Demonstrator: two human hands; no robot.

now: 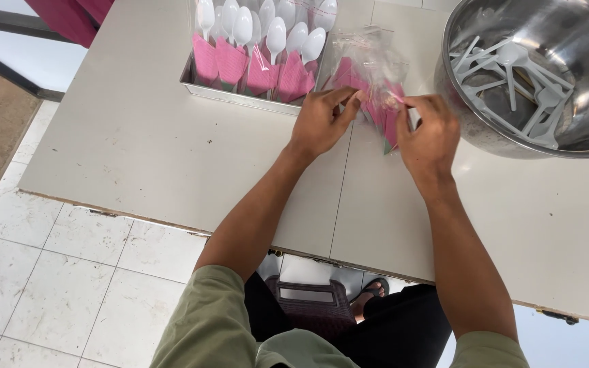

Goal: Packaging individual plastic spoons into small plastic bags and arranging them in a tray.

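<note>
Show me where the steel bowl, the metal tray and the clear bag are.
steel bowl (584,140), head view, on its front rim.
metal tray (240,97), head view, on its front wall.
clear bag (371,58), head view, on its upper part.

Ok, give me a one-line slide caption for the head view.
Left hand and right hand hold a clear bag with pink napkin, between spoon tray and steel bowl.
</note>
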